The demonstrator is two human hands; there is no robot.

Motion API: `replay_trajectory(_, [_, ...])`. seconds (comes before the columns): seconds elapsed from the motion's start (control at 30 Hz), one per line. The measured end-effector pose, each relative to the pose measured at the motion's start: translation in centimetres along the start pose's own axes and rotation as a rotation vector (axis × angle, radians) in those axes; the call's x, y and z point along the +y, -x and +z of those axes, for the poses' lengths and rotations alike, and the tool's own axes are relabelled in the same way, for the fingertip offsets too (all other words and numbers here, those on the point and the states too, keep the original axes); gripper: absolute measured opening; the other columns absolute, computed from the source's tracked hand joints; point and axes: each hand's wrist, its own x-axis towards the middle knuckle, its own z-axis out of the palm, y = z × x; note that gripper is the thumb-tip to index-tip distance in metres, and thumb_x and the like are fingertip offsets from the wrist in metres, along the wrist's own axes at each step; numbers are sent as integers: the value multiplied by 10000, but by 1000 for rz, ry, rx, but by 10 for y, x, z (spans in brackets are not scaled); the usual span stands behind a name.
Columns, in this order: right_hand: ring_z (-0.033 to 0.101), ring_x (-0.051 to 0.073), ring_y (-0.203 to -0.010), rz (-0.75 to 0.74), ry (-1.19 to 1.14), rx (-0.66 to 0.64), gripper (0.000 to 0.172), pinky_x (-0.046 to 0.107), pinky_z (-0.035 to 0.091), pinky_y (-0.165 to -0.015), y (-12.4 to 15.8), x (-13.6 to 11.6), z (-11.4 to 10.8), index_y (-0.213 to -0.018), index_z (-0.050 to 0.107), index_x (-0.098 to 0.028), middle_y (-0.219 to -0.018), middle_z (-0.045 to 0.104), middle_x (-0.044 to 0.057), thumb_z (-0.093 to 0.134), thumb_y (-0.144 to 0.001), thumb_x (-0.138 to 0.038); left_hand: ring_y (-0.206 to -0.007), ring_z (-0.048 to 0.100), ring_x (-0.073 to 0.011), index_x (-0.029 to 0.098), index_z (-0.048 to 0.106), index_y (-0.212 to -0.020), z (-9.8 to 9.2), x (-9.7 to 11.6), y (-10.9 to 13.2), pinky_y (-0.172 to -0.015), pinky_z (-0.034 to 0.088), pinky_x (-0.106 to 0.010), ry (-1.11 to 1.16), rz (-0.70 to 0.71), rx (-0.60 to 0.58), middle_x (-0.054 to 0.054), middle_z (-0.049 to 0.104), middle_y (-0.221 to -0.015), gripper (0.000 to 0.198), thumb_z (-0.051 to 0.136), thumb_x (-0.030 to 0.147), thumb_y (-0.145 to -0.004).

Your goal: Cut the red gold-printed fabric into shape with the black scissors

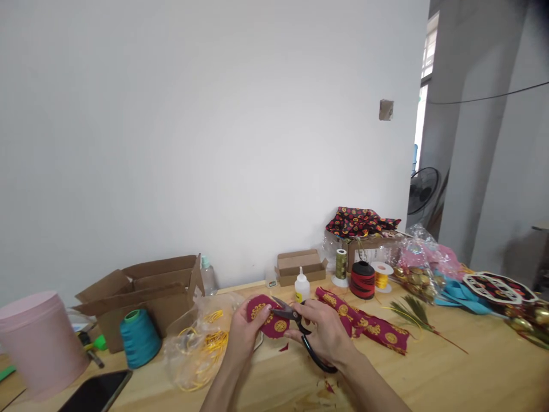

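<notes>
My left hand [245, 326] pinches a rounded piece of dark red fabric [273, 328] with gold round patterns. In my right hand [322, 329] is a pair of scissors [315, 356] with black handles, its blades lying at the upper edge of the piece. A longer strip of the same red and gold cloth [377, 328] lies on the table just beyond my right hand. Small red scraps [329, 387] are on the wood below the scissors. A white squeeze bottle [302, 288] stands behind my hands.
At left are a pink canister [40, 343], a phone [96, 392], a teal thread cone [139, 339], an open cardboard box [150, 280] and a bag of yellow cord [210, 343]. Thread spools [362, 280], a green sprig [414, 315] and blue ribbon [465, 300] lie at right. A wall [206, 143] rises behind.
</notes>
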Motion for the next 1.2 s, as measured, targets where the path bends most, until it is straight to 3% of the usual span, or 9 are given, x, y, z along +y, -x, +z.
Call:
replay_trajectory(0.23, [417, 136, -524, -12, 1, 6, 339, 227, 283, -503, 0, -4, -4, -760, 654, -169, -556, 480, -12, 597, -710, -500, -639, 636, -178, 133, 609, -799, 3, -2, 2, -604, 508, -271, 2, -14, -46, -32, 695, -688, 274, 728, 269, -592])
replay_trajectory(0.43, [326, 94, -463, 5, -99, -6, 374, 201, 251, -439, -1, -2, -1, -589, 597, -152, -488, 361, -58, 565, -739, -493, -613, 629, -168, 138, 603, -809, 1, -7, 0, -603, 514, -287, 6, -17, -54, -30, 692, -687, 278, 720, 278, -599])
replay_trajectory(0.63, [335, 90, -481, 10, -149, -40, 368, 180, 250, -417, -1, 0, -3, -749, 612, -151, -539, 396, -61, 587, -698, -515, -611, 617, -153, 134, 609, -790, -2, -8, -2, -601, 509, -268, -23, 6, -45, -29, 687, -682, 266, 728, 252, -584])
replay_trajectory(0.9, [384, 108, -511, 9, -26, -43, 353, 201, 253, -468, 0, -6, -6, -660, 591, -169, -546, 410, -57, 636, -647, -519, -644, 620, -161, 133, 632, -820, -2, -8, -1, -610, 507, -264, -97, 14, -105, -41, 702, -731, 262, 718, 236, -595])
replay_trajectory(1.2, [438, 136, -518, 13, 92, -12, 409, 219, 295, -494, 1, -4, -3, -789, 649, -166, -577, 525, 0, 567, -702, -558, -691, 623, -158, 149, 622, -827, -1, -8, -1, -651, 496, -255, -139, 13, -167, -33, 711, -773, 219, 692, 232, -637])
